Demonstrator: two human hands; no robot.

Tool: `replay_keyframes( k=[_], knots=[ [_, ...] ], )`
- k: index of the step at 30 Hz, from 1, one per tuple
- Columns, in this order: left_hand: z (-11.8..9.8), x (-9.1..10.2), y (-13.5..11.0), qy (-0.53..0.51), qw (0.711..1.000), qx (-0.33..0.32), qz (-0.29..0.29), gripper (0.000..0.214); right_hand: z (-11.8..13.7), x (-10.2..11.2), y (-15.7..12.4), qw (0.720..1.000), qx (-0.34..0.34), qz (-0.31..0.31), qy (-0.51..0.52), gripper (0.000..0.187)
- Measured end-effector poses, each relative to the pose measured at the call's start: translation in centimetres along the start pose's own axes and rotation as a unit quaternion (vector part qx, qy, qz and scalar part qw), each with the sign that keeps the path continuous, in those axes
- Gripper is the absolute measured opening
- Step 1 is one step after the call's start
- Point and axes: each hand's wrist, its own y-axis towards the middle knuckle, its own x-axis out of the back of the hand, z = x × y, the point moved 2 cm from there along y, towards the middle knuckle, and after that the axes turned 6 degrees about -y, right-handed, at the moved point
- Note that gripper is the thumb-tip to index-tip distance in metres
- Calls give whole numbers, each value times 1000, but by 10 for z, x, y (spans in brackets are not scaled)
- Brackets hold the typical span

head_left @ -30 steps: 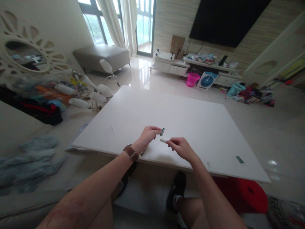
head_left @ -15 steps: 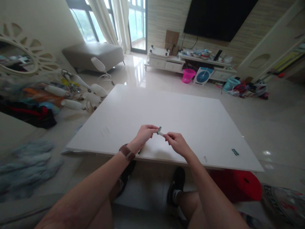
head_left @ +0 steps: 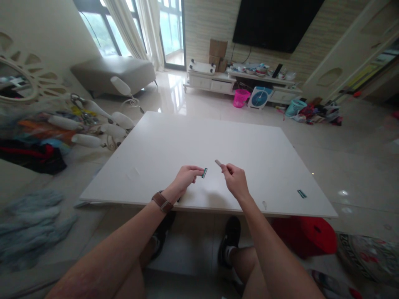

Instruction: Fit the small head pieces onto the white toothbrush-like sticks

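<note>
Hands are positioned over the near middle of a white tabletop [head_left: 174,137]. The left hand [head_left: 185,177] is closed in a pinch. Thumb and forefinger grip a small green piece [head_left: 204,172] by one end, and the rest of the piece stands clear to the right of the fingertips. Whether it touches the tabletop cannot be told. The right hand [head_left: 236,181] is likewise closed, fingers curled, pinching a short pale stick [head_left: 218,162] whose free end points up and to the far left. Green piece and pale stick are near each other but apart, with bare tabletop showing between them. A brown-strapped watch [head_left: 162,201] sits on the left wrist.

On the same surface, a second green piece [head_left: 301,193] lies flat well to the right, close to the near right corner. A small pale scrap [head_left: 264,204] lies just inside the near edge, between the right forearm and that second piece. What it is cannot be told.

Surroundings:
- A red stool [head_left: 307,236] stands under the near right of the tabletop.
- White lamp arms [head_left: 87,140] lie on the floor to the left.
- A grey bench [head_left: 114,74] stands far left by the window.
- A pink basket [head_left: 239,98] and a blue fan [head_left: 259,98] stand before a low white cabinet [head_left: 212,83] at the far wall, under a dark screen [head_left: 274,20].
- Blue-grey cloth [head_left: 31,220] lies at the near left.
</note>
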Motion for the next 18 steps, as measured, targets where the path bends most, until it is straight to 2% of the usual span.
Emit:
replay_keyframes(
  k=[1, 4, 5, 9, 10, 13, 14, 18],
  knots=[
    [0, 0, 0, -2, 1000, 0, 2, 21, 1, 0, -1, 1000, 4, 8, 11, 44],
    [-1, 0, -1, -10, 1000, 0, 7, 20, 5, -5, -3, 995, 37, 89, 27, 44],
    [-1, 0, -1, -11, 1000, 2, 5, 20, 5, -6, -4, 995, 36, 94, 17, 44],
    [0, 0, 0, -7, 1000, 8, 0, 22, 3, -4, -3, 1000, -8, 7, -3, 46],
    [0, 0, 0, -7, 1000, 9, 1, 22, 2, -5, -3, 1000, -2, 14, 9, 45],
    [0, 0, 0, -6, 1000, 9, 3, 19, 1, -11, -2, 995, 28, 85, 44, 45],
    [0, 0, 0, -5, 1000, 10, 3, 19, 0, -11, -2, 995, 27, 84, 38, 45],
    [-2, 0, -2, -10, 1000, 11, -1, 21, -1, -6, -2, 1000, -8, -6, 25, 46]
  ],
)
